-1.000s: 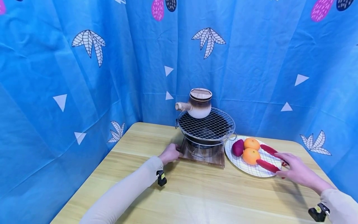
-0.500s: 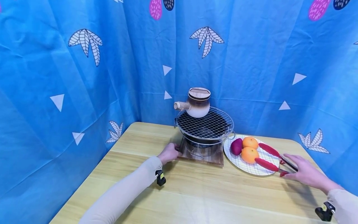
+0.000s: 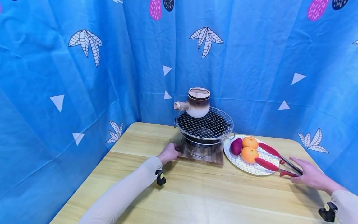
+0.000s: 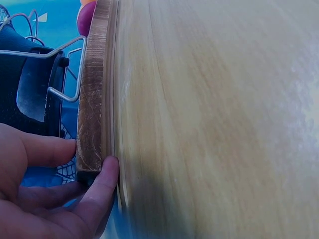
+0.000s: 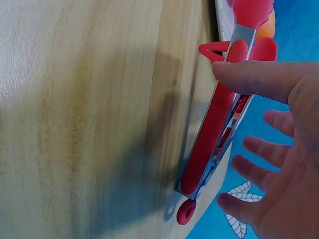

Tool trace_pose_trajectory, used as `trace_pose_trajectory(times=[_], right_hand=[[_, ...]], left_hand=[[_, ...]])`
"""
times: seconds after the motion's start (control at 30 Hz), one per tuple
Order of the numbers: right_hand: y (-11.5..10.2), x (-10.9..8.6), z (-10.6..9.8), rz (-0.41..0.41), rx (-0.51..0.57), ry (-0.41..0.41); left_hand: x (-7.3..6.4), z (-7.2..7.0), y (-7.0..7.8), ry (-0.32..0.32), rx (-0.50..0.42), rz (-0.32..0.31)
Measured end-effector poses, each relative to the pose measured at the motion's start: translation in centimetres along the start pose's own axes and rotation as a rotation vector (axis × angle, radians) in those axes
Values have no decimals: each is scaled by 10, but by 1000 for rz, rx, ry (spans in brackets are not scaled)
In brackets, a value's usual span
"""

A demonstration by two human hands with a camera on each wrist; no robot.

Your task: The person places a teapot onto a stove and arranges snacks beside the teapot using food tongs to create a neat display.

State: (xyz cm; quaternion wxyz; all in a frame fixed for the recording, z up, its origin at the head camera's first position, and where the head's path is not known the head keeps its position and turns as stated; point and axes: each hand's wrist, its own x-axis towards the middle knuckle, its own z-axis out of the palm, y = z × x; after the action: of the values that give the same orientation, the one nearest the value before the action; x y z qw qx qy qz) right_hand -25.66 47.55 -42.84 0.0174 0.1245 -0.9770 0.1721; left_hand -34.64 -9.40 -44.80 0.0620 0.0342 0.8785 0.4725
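Observation:
My left hand (image 3: 169, 153) pinches the front left corner of a dark wooden board (image 3: 213, 159); in the left wrist view the thumb is on one face and the fingers are on the other. On this board stands a round black grill with a wire rack (image 3: 207, 130). My right hand (image 3: 311, 175) is spread around the handle end of red-tipped tongs (image 3: 265, 164). In the right wrist view, its thumb overlaps the tongs (image 5: 212, 134) and its other fingers are straight and apart. The tongs' spread tips lie on a round plate (image 3: 244, 167), by two oranges (image 3: 250, 154) and a purple oval piece (image 3: 236, 147).
A brown and white clay pot (image 3: 198, 109) with a wooden lid and a side handle sits at the back of the rack. The pale wooden table (image 3: 181, 193) ends at blue patterned curtains (image 3: 251, 68) behind and to the left.
My right hand has drawn back to the right, away from the plate, baring more of the tongs' handles. The tongs, fruit and left hand stay in place; the head view shifted slightly.

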Motion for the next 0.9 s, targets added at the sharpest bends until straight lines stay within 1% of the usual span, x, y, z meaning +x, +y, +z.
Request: trace_pose_trajectory(times=[0.2, 0.3, 0.43, 0.5, 0.7, 0.9], right_hand=[[6, 5, 4, -3, -18, -10], [9, 6, 7, -4, -24, -15], [12, 4, 10, 16, -19, -30], [13, 2, 10, 35, -19, -37], [19, 1, 16, 37, -25, -32], [22, 3, 16, 39, -24, -16]], left_hand=[[0, -1, -2, -4, -31, 3], [0, -1, -2, 1, -32, 12], [0, 1, -2, 2, -11, 23], [1, 2, -2, -4, -8, 18], [2, 2, -4, 2, -2, -11], [0, 1, -2, 8, 11, 3]])
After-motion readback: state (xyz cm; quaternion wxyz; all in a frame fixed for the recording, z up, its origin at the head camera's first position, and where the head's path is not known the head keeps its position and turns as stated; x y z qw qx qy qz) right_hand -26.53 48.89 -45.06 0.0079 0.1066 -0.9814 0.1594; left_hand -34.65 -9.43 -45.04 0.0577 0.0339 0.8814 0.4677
